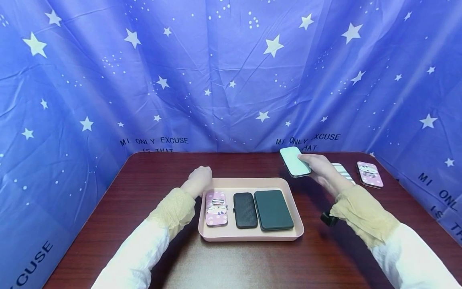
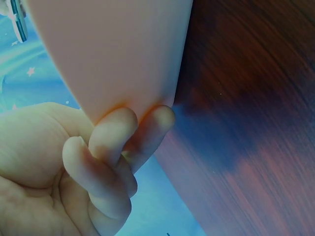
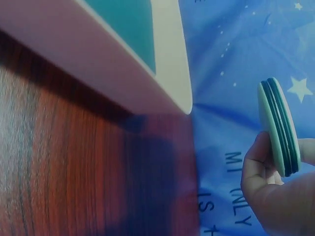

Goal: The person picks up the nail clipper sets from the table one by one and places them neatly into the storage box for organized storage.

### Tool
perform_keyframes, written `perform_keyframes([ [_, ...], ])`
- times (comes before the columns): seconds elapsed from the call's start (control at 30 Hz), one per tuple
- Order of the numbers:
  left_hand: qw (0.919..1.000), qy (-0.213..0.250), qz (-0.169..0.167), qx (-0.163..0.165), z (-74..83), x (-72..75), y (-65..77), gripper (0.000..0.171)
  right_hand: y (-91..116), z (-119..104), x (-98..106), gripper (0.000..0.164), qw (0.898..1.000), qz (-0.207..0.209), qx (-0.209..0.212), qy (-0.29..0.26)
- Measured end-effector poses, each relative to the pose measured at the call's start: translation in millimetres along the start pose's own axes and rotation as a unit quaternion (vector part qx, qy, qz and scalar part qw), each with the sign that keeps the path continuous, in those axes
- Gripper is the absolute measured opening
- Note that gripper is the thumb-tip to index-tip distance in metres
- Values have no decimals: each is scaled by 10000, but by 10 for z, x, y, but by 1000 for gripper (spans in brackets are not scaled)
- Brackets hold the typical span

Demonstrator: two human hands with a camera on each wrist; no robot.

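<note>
The left hand (image 1: 200, 180) grips the far left corner of a pale pink tray (image 1: 250, 238). In the left wrist view, curled fingertips press the tray's outer wall (image 2: 120, 54). Inside the tray lie, from left to right, a pink patterned case (image 1: 216, 216), a black textured case (image 1: 246, 210) and a larger dark green case (image 1: 273, 210). Beyond the tray's far right corner, the right hand (image 1: 323, 170) pinches a mint green flat case (image 1: 293, 160) by its edges, raised above the table. The right wrist view shows this case (image 3: 278, 128) edge-on, with dark green seams.
On the table's far right lie a striped case (image 1: 343, 172), partly hidden by the right hand, and another pink patterned case (image 1: 369, 174). A small black object (image 1: 328, 219) shows under the right wrist. A blue star-printed curtain (image 1: 216, 80) hangs behind the brown table (image 1: 137, 184).
</note>
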State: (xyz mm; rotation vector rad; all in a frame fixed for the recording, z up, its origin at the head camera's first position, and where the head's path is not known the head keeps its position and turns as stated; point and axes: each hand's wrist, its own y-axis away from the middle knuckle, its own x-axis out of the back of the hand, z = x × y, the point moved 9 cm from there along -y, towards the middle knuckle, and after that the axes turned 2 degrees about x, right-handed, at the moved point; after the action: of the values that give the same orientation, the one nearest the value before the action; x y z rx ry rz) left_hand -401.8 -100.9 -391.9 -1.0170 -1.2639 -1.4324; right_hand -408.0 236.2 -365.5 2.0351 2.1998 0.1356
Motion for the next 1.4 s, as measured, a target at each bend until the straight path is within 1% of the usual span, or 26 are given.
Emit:
perform_keyframes([
  [0.07,10000,25,-36,44,-4,-3,-4,36,22,-21,-27,31,10000,-3,-12,-95],
  [0.17,9999,54,-84,94,-8,-8,-10,36,47,-41,-58,24,9997,-17,-33,-260],
  [0.3,10000,13,-62,61,-1,-5,-8,37,90,-57,-105,14,9990,-54,-83,-432],
  [0.53,10000,19,-48,42,13,-12,-6,35,167,-70,-206,12,9965,-30,-146,-826],
  [0.63,10000,54,-65,36,9,-14,-10,33,205,-99,-282,12,9958,-60,-135,-900],
  [0.8,10000,44,-60,40,-4,-12,-26,32,270,-149,-436,17,9958,-186,-114,-886],
  [0.87,10000,24,-87,36,-5,-18,-35,32,298,-163,-504,25,9961,-248,-106,-836],
  [1.0,9999,4,-147,57,-4,-28,-50,34,348,-173,-648,48,9966,-403,-100,-714],
  [1.07,9999,-6,-157,62,-3,-29,-50,35,369,-171,-719,54,9966,-476,-102,-659],
  [1.13,9999,-17,-141,51,-1,-27,-49,36,389,-172,-787,55,9966,-562,-71,-599],
  [1.27,9999,-61,-118,9,6,-15,-40,40,421,-191,-912,52,9963,-677,59,-530],
  [1.4,9999,-34,-120,8,3,-13,-35,39,438,-189,-1040,52,9952,-800,98,-562],
])
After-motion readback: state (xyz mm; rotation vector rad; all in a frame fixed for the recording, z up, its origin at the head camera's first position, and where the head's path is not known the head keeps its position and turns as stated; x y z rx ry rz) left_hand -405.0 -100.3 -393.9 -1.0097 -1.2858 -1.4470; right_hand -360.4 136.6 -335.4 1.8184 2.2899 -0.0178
